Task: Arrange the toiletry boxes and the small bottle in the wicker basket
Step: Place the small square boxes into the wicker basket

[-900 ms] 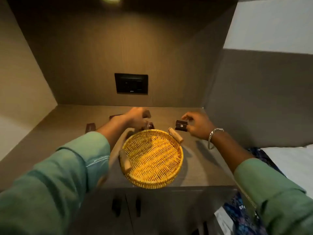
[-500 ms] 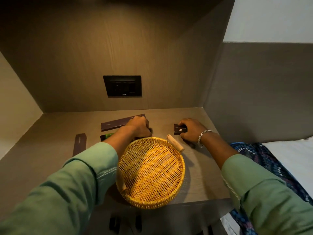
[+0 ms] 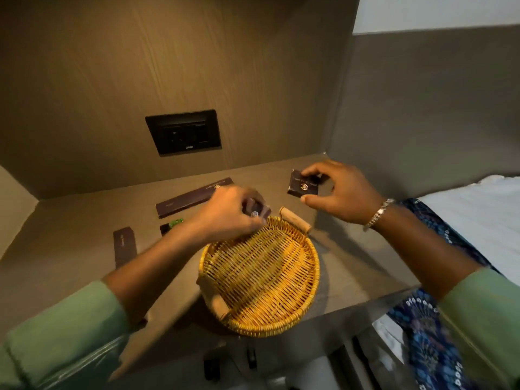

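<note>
At the far left of the worktop (image 3: 70, 249) a short dark box (image 3: 124, 246) lies flat, well apart from the wicker basket (image 3: 260, 277). Just beside it to the right, the small bottle (image 3: 171, 226) with a green end peeks out from behind the left forearm, and behind that a long dark box (image 3: 194, 197) lies slantwise near the back wall, under a black socket plate (image 3: 183, 132). The left hand (image 3: 228, 218) hangs over the basket's far rim, its fingers curled shut around a small dark box (image 3: 257, 211) that is mostly hidden and blurred. The basket itself sits at the worktop's front edge, empty, with a pale handle at the near left and another at the far right. Right of it, the right hand (image 3: 340, 194) holds a square dark box (image 3: 305, 187) with a gold logo above the worktop, pinched between thumb and fingertips; a silver bracelet (image 3: 378, 213) circles that wrist. A bed (image 3: 478, 220) with white sheet lies at the far right.
</note>
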Demonstrator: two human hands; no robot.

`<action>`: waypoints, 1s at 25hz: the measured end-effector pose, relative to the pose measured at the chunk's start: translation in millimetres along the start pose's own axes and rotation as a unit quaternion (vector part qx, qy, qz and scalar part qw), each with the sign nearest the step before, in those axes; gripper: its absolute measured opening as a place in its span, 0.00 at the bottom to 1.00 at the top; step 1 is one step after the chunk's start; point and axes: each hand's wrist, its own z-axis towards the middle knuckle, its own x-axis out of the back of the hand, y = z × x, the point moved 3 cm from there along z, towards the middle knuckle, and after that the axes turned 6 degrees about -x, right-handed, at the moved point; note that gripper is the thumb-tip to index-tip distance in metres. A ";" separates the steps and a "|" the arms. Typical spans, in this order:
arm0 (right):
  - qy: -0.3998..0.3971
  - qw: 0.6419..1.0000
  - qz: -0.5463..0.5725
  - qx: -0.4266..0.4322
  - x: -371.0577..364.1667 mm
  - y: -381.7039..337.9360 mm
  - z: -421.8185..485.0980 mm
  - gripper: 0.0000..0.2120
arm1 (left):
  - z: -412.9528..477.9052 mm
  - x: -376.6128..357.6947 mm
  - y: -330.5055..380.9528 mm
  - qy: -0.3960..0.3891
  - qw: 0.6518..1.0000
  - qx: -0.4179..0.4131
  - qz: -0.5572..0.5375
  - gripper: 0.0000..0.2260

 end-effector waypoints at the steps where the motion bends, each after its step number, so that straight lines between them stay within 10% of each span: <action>1: -0.005 1.000 0.008 0.010 2.1 -10.1 -16.8 0.21 | -9.5 -13.0 0.6 -0.031 0.999 0.000 -0.007 0.15; 15: -0.107 0.989 -0.094 -0.038 -61.5 -36.3 -105.8 0.23 | -16.6 -50.7 -5.2 -0.103 0.994 -0.031 0.034 0.22; 19: -0.101 0.992 -0.063 -0.028 -41.8 -44.0 -87.0 0.22 | -31.7 -5.2 -25.7 0.101 0.992 0.050 -0.047 0.13; 25: -0.085 0.993 0.009 0.079 -32.7 -82.7 6.5 0.09 | -108.4 74.6 -132.9 0.372 0.884 0.262 -0.108 0.06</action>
